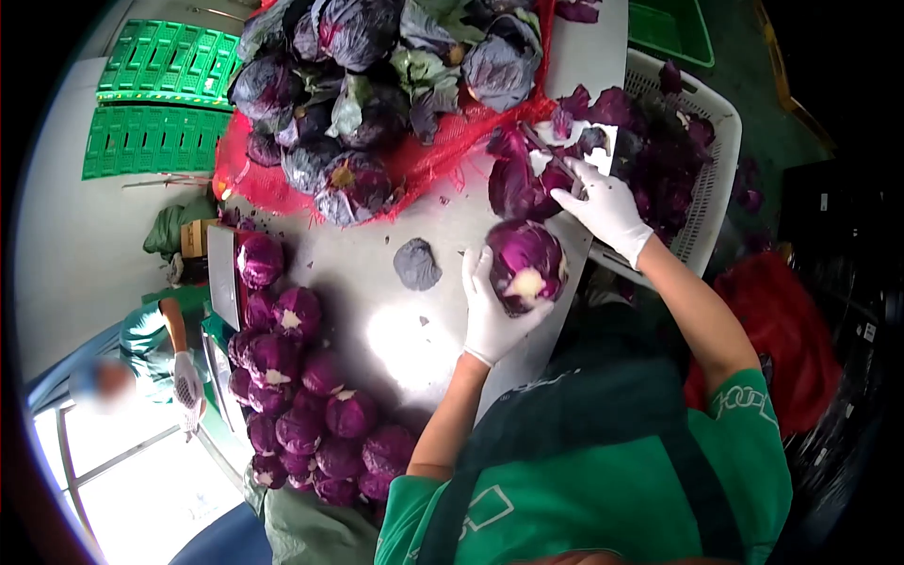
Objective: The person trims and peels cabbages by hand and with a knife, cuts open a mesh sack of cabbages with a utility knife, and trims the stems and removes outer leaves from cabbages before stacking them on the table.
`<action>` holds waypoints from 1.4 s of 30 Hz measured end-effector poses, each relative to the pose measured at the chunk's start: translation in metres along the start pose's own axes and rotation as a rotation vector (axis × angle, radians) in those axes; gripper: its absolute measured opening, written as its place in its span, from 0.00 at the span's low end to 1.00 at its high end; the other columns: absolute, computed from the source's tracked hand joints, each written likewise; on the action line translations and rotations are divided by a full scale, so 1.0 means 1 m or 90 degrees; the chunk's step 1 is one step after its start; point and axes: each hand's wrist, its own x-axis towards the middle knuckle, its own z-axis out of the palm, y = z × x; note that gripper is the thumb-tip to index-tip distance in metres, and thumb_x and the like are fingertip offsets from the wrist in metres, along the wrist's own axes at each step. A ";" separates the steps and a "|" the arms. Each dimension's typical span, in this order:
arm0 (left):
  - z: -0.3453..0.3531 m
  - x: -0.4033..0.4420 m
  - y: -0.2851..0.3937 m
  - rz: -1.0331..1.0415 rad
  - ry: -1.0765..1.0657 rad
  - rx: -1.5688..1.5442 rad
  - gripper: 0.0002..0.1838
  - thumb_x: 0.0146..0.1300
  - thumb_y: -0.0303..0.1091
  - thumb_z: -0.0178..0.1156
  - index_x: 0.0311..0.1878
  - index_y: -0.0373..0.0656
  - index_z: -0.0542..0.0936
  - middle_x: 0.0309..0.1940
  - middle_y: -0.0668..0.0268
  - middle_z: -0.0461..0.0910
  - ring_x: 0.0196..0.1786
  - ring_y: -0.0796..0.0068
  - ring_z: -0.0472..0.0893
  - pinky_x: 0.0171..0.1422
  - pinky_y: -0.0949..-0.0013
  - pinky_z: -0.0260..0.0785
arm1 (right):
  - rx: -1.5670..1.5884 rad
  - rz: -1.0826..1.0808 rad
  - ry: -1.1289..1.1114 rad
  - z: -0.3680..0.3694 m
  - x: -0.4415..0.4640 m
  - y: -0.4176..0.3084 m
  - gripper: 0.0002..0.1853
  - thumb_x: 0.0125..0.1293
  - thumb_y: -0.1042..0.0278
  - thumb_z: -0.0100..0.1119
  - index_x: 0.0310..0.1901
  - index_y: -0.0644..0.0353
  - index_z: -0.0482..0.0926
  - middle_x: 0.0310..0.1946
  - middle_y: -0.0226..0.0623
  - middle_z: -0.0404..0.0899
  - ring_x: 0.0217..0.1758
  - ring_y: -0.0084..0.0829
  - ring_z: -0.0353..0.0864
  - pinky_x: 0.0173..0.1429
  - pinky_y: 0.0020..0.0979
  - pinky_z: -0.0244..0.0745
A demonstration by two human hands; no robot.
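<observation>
My left hand [502,315], in a white glove, cups a peeled red cabbage [527,266] from below and the left, with its pale cut stem facing up. To the upper right, my gloved right hand [605,209] pinches loose purple outer leaves [516,181] between thumb and fingers, near the table's right edge. Those leaves lie just above the held cabbage. A dull grey-purple leaf piece [416,265] rests on the metal table [367,254] left of my left hand.
Untrimmed cabbages [353,33] sit on a red net bag [433,169] at the far side. Peeled cabbages [299,428] are heaped on the left. A white crate [720,179] holds leaves. Another person [151,353] stands left, near green crates [155,141].
</observation>
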 end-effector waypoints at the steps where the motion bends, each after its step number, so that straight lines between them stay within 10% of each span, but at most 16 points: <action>1: 0.002 -0.005 0.001 -0.055 0.029 -0.001 0.65 0.39 0.45 0.84 0.74 0.32 0.52 0.72 0.35 0.50 0.76 0.35 0.54 0.78 0.46 0.52 | -0.068 -0.151 0.145 0.007 -0.007 0.005 0.26 0.64 0.57 0.67 0.60 0.62 0.76 0.37 0.40 0.82 0.31 0.34 0.83 0.39 0.34 0.79; 8: -0.031 0.000 -0.001 -0.019 -0.039 0.048 0.66 0.35 0.49 0.86 0.72 0.30 0.55 0.70 0.40 0.53 0.72 0.37 0.58 0.75 0.48 0.57 | 0.096 -0.112 -0.170 0.006 -0.061 -0.040 0.29 0.58 0.58 0.74 0.59 0.59 0.75 0.50 0.37 0.76 0.49 0.36 0.82 0.54 0.33 0.78; 15: -0.033 0.030 0.015 0.040 -0.152 0.218 0.62 0.35 0.60 0.79 0.72 0.38 0.61 0.71 0.46 0.59 0.72 0.40 0.60 0.70 0.39 0.54 | -0.154 -0.247 -0.043 0.009 -0.074 -0.058 0.17 0.56 0.63 0.65 0.46 0.58 0.75 0.38 0.41 0.78 0.28 0.44 0.83 0.30 0.42 0.80; 24: -0.011 0.033 0.027 0.051 -0.048 0.095 0.60 0.39 0.48 0.82 0.73 0.39 0.60 0.69 0.43 0.60 0.70 0.41 0.62 0.75 0.48 0.57 | 0.028 -0.009 -0.040 0.004 -0.027 -0.023 0.08 0.58 0.69 0.59 0.33 0.65 0.74 0.23 0.49 0.78 0.29 0.50 0.81 0.38 0.45 0.77; 29: -0.012 0.022 0.021 0.059 -0.044 0.085 0.61 0.38 0.48 0.83 0.74 0.40 0.59 0.69 0.43 0.57 0.70 0.41 0.61 0.75 0.48 0.57 | 0.024 0.066 0.016 0.028 -0.009 0.058 0.12 0.58 0.65 0.60 0.37 0.66 0.78 0.28 0.53 0.81 0.35 0.53 0.83 0.43 0.42 0.77; 36: -0.029 -0.003 -0.004 -0.020 -0.009 0.044 0.63 0.36 0.50 0.84 0.71 0.33 0.57 0.73 0.41 0.52 0.75 0.40 0.57 0.78 0.48 0.54 | 0.081 -0.033 -0.029 0.000 -0.038 -0.041 0.34 0.61 0.39 0.67 0.56 0.62 0.76 0.45 0.44 0.84 0.46 0.44 0.85 0.53 0.41 0.78; 42: -0.044 0.008 -0.006 0.150 -0.149 0.120 0.62 0.40 0.47 0.82 0.74 0.36 0.54 0.74 0.42 0.53 0.76 0.40 0.57 0.79 0.49 0.53 | -0.002 -0.150 -0.043 0.046 -0.046 -0.033 0.11 0.68 0.63 0.56 0.47 0.60 0.76 0.39 0.49 0.82 0.40 0.55 0.82 0.48 0.48 0.78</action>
